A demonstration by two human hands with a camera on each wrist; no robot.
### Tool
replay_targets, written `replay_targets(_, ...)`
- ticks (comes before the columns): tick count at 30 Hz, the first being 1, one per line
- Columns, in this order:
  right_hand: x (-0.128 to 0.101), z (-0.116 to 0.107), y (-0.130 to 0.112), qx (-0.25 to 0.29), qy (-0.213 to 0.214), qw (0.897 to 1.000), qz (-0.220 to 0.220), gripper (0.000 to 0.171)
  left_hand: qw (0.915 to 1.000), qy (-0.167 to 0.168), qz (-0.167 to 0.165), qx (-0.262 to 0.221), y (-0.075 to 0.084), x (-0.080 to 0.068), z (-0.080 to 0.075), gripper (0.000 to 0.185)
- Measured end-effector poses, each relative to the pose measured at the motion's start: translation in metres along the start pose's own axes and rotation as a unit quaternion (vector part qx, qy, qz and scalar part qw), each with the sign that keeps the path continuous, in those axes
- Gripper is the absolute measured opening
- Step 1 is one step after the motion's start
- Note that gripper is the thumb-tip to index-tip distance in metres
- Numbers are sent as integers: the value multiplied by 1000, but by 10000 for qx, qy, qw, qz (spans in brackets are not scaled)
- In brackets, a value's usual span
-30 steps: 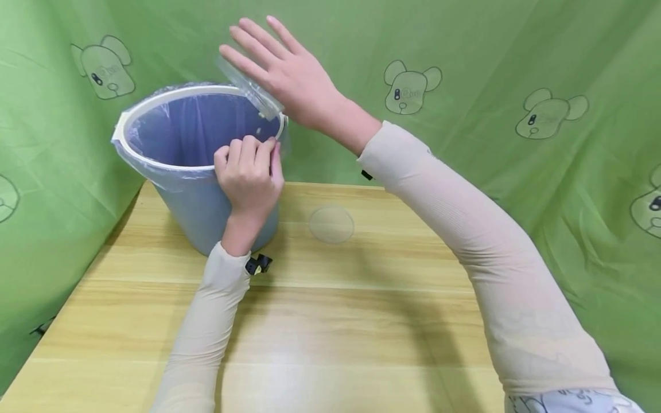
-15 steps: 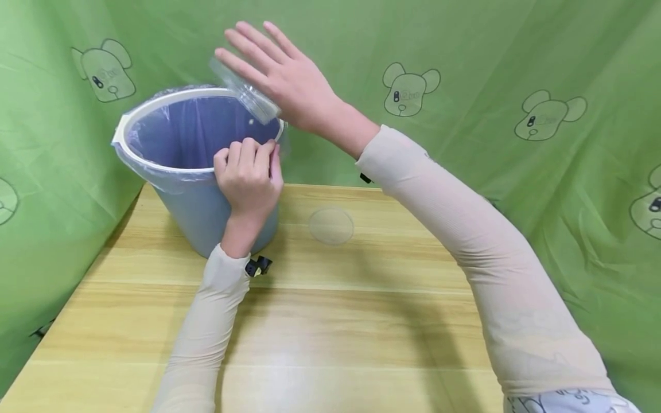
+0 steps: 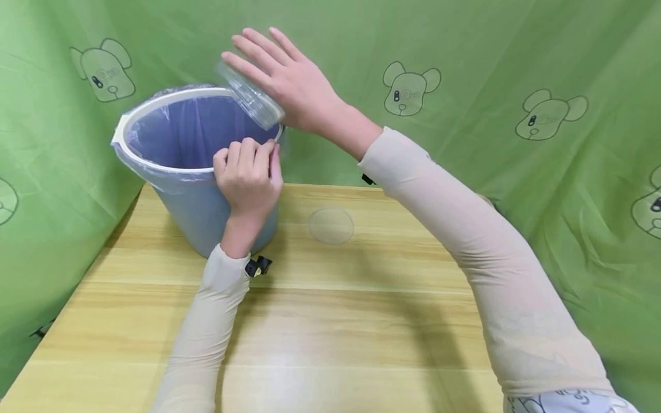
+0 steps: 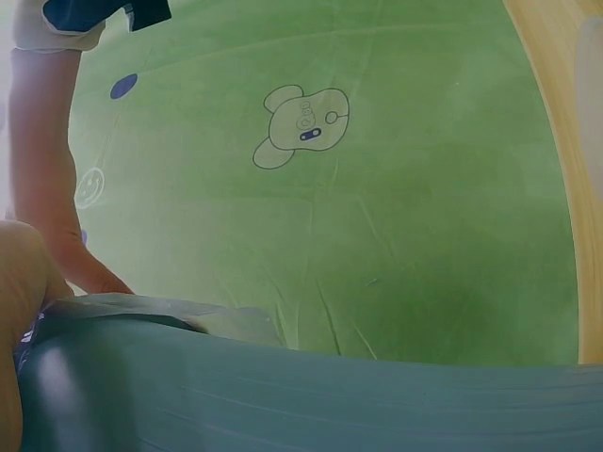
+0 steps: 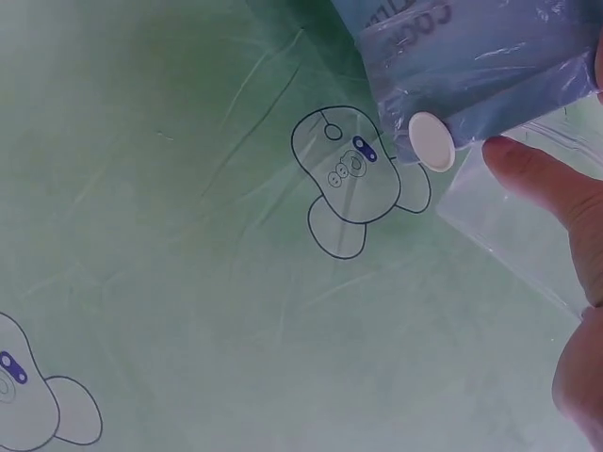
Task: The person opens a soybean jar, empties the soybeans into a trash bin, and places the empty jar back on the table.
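In the head view my right hand point(image 3: 302, 92) holds a clear plastic jar point(image 3: 253, 100) on its side, tilted over the far right rim of a bin. Its fingers look straight; the right wrist view shows the thumb point(image 5: 546, 179) against the clear jar point(image 5: 513, 226). The jar's mouth points down into the blue bin point(image 3: 206, 212), lined with a thin clear bag. My left hand point(image 3: 248, 178) grips the bin's white rim point(image 3: 165, 166) at the near right, fingers curled over it. The bin's bottom is hidden from view.
A round clear lid point(image 3: 331, 225) lies on the wooden table point(image 3: 330, 321), right of the bin. Green curtain point(image 3: 465, 51) with printed animal heads hangs behind and at both sides. In the left wrist view the bin's wall point(image 4: 311, 405) fills the bottom.
Small pale bits showed near the jar's mouth in the earlier frames; I see none there now. The right hand and jar have dipped slightly. The left hand keeps its place on the rim.
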State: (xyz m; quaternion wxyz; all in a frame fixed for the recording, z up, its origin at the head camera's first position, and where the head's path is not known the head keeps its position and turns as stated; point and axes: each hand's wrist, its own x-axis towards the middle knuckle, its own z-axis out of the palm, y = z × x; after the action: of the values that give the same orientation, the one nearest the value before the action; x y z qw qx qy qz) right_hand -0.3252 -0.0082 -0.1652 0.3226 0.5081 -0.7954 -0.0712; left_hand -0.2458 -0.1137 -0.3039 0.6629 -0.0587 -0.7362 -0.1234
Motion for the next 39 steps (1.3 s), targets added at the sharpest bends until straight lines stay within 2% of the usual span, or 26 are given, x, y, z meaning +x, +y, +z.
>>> replay_targets(5,-4,-1,3,-23,177,9997,182,91,10000,8,2,-12,0,1,0,24)
replay_targets(12,-25,-4,13,318,421,9951,842,116,10000,42,-53,-60,-2,1,2,25)
replay_targets(16,-46,-3,18,763,732,9855,1325,125,9999,26,-79,-75,-4,0,1,26)
replay_targets(20,-71,1,24,1275,1087,9675,1893,130,9999,-3,-83,-75,-6,0,0,26)
replay_targets(21,-77,3,25,1482,1135,9601,2083,131,9999,-4,-94,-81,-6,0,0,26)
replay_targets(23,-90,6,26,2036,1173,9385,2530,133,9999,-4,-117,-89,-7,0,0,26)
replay_targets(24,-96,8,26,2345,1174,9248,2756,133,9999,0,-127,-95,-7,1,0,25)
replay_targets(28,-124,21,24,3527,1207,8591,3508,134,9999,19,-145,-93,-10,2,0,25)
replay_targets(31,-144,32,24,4026,1348,8256,3717,131,9999,21,-144,-83,-12,2,0,25)
replay_targets(35,-172,48,23,4391,1302,7962,3952,126,9998,31,-162,-96,-14,2,0,25)
replay_targets(39,-205,68,24,4499,919,7778,4290,127,9997,23,-189,-124,-15,2,-1,25)
